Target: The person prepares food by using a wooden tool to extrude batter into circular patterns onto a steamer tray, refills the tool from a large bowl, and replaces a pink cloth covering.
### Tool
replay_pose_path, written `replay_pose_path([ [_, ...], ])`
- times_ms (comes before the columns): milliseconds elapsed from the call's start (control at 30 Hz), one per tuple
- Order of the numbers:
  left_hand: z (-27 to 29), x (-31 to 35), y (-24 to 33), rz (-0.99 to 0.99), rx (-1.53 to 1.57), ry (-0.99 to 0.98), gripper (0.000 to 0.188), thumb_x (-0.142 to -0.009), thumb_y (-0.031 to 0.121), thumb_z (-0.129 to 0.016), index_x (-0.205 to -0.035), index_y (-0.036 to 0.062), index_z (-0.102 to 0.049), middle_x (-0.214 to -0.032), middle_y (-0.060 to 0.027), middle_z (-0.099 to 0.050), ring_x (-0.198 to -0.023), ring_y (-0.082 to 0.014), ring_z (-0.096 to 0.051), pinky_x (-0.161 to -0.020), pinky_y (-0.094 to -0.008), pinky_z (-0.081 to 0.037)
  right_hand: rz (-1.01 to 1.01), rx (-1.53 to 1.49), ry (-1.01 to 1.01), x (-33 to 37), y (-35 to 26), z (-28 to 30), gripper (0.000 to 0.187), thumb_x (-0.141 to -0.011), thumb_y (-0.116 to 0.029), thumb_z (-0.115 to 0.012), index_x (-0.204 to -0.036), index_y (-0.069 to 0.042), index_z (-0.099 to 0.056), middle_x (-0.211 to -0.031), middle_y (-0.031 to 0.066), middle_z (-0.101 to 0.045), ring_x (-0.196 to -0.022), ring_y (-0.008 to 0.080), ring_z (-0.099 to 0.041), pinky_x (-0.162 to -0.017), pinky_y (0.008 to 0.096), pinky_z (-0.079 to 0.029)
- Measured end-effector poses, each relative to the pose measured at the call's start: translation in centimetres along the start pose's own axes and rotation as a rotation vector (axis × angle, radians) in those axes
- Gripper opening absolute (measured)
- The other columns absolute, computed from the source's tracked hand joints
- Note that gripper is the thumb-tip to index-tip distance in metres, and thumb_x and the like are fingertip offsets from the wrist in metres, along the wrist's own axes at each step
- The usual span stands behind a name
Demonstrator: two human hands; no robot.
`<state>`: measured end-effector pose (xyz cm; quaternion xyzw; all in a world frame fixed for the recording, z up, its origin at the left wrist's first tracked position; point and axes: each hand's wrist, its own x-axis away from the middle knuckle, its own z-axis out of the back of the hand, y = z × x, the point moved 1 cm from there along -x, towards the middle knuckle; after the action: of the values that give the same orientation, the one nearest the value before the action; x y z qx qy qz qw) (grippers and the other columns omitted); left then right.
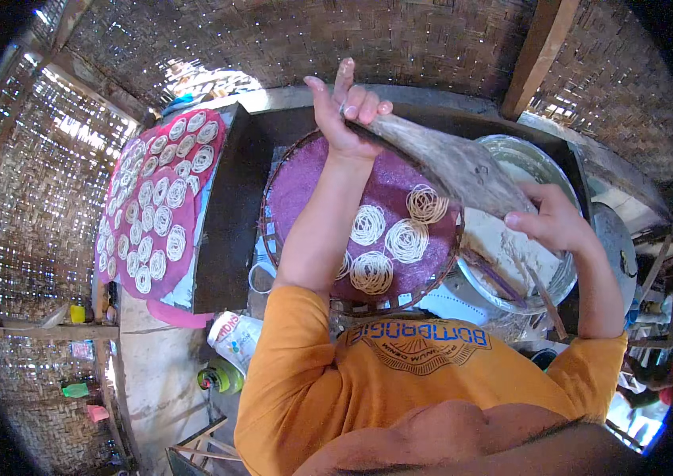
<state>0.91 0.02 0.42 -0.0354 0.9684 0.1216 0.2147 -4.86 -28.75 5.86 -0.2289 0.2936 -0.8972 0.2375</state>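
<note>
1. Two bare hands hold one long grey wooden press (451, 163) between them, slanting from upper left down to lower right
2. Left hand (343, 111) is closed round the upper end of the press, fingers curled over it and one finger pointing up; the forearm runs down from it to an orange shirt sleeve
3. Right hand (552, 222) grips the lower, wider end of the press, thumb on the near side and fingers wrapped behind it
4. Below the left hand and under the press lies a round woven tray (289, 246) covered with a purple cloth (309, 182)
5. Four coiled noodle rounds (406, 239) show on that cloth, just below the middle of the press, between the two hands; part of one is hidden by the left forearm
6. Under the right hand stands a metal bowl (547, 163) with pale dough (503, 246) inside; a thin stick (547, 305) leans over its near rim
7. Well to the left of the left hand a second, pink cloth (182, 309) carries many more noodle coils (163, 190) in rows
8. Woven bamboo walls (289, 40) stand beyond both hands
</note>
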Motion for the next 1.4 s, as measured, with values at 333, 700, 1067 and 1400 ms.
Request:
replay_pose_path([
  [333,-2.0,0.6,2.2,-0.02,-0.055,-0.088,0.058,-0.079,0.06,-0.039,-0.102,0.0103,-0.056,-0.043,0.0097,-0.034,-0.039,-0.0048,-0.035,-0.056,-0.0271,-0.041,0.149,-0.064,0.086,-0.8,-0.6,-1.0,0.055,-0.068,-0.04,-0.063,-0.104,0.0,-0.056,-0.09,0.0161,-0.061,-0.085,0.0225,-0.057,-0.078,0.0327,-0.042],
  [700,0.9,1.5,-3.5,0.433,-0.045,0.033,0.077,-0.071,0.07,-0.036,-0.116,0.0083,-0.049,-0.084,-0.005,-0.052,-0.076,-0.0151,-0.048,-0.079,-0.032,-0.039,-0.039,-0.298,-0.089,1.1,2.3,-1.4,0.048,-0.07,-0.04,-0.063,-0.094,0.001,-0.057,-0.067,0.0068,-0.057,-0.057,0.0122,-0.054,-0.054,0.0263,-0.044],
  [1067,4.1,5.7,-8.3,0.997,-0.965,0.135,0.031,-0.082,0.02,-0.05,-0.109,0.0054,-0.052,-0.099,-0.0099,-0.057,-0.096,-0.018,-0.053,-0.082,-0.0327,-0.043,-0.02,-0.373,0.041,0.4,4.1,-1.8,0.041,-0.072,-0.037,-0.062,-0.089,-0.001,-0.057,-0.059,0.0027,-0.052,-0.049,0.0091,-0.051,-0.046,0.0244,-0.041],
  [1400,4.1,6.6,-6.7,0.74,-2.089,-0.211,0.056,-0.083,0.052,-0.03,-0.116,0.012,-0.05,-0.13,-0.0109,-0.034,-0.111,-0.0361,-0.034,-0.09,-0.0493,-0.026,-0.08,-0.372,0.144,-0.4,5.3,-1.7,0.043,-0.074,-0.04,-0.06,-0.084,0.001,-0.054,-0.058,0.0035,-0.051,-0.047,0.0107,-0.05,-0.045,0.0258,-0.043],
])
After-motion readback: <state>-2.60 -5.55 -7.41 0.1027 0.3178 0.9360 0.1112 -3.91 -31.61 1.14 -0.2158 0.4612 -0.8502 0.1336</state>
